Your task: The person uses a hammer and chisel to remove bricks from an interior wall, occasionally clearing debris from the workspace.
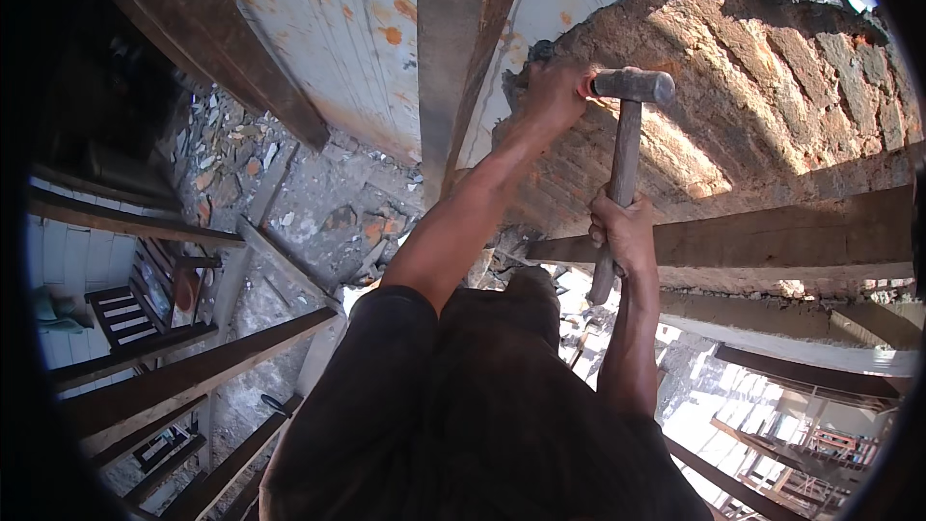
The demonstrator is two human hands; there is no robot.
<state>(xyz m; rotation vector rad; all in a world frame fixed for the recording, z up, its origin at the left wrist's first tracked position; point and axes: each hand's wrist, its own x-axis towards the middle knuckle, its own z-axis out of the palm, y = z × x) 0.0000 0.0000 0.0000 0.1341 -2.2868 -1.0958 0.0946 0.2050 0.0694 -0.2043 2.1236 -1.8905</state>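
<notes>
My right hand [627,232] is wrapped around the wooden handle of a hammer [625,154], low on the grip. Its dark metal head reaches left to my left hand [558,95], which is closed at the broken plaster edge. Whatever the left fingers hold is mostly hidden; a small reddish rim shows between them and the hammer head. Beside both hands spreads a wall patch of bare brick [772,96], rough and partly sunlit, with a ragged dark edge along its top. White plaster [357,29] with orange stains covers the wall to the left.
An upright wooden post [453,48] stands left of my left hand. Below the brick runs a horizontal beam [752,236]. Broken rubble [227,150] lies on the floor far below. Several wooden bars [203,376] cross at lower left, above a slatted wooden piece [125,314].
</notes>
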